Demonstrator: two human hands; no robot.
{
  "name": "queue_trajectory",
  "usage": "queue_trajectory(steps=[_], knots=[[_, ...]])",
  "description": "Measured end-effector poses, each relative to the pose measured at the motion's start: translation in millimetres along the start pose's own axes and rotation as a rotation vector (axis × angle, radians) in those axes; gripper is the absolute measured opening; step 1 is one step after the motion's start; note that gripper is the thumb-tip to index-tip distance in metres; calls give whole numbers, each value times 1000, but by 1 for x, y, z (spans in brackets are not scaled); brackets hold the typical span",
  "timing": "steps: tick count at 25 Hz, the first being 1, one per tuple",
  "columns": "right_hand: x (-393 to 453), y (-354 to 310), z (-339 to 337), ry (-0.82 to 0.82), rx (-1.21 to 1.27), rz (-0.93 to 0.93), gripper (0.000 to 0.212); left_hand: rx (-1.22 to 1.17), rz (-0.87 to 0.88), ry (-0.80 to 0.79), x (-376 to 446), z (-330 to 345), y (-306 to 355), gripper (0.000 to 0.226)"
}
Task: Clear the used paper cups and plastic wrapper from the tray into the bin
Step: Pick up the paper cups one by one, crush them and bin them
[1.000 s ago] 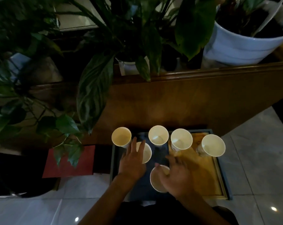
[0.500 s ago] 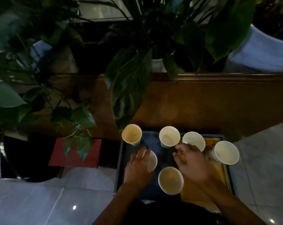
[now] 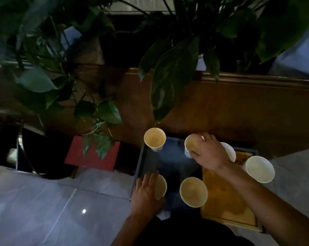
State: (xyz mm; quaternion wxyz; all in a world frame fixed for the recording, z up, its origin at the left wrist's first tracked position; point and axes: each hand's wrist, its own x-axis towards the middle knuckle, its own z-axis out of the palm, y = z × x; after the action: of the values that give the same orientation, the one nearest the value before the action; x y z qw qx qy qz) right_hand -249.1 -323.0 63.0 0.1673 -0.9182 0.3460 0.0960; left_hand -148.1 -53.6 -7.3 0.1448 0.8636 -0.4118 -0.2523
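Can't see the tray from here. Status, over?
Right hand grips a far cup. Left hand on near-left cup. Six cups on tray. Leaf overhangs far-left cup.

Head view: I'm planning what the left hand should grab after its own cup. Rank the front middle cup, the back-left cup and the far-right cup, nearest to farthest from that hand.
1. Front middle cup: just right of the left hand, on the tray.
2. Back-left cup: at the tray's far left corner.
3. Far-right cup: beyond the right arm, at the tray's right edge.
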Motion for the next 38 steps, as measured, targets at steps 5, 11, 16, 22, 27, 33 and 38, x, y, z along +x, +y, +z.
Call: queue_trajectory(steps=[5,11,16,22,27,33,38], knots=[[17,1,1,-101,-33,4,80,-40,-43,13,-4,5,7,109],[23,-5,8,-110,20,23,83,-160,36,140,-16,15,11,112],[12,-3,-12,-34,319,10,82,-219,27,182,-15,21,7,104],[-29,-4,-45,-7,811,30,66,-251,44,191,-11,26,5,100],[-54,-6,-49,70,1168,154,42,-282,69,199,-6,26,15,98],[-71,-8,-51,149,1439,381,49,-363,49,213,2,23,19,98],[-80,-3,-50,170,1516,516,48,-512,-91,205,5,28,17,112]])
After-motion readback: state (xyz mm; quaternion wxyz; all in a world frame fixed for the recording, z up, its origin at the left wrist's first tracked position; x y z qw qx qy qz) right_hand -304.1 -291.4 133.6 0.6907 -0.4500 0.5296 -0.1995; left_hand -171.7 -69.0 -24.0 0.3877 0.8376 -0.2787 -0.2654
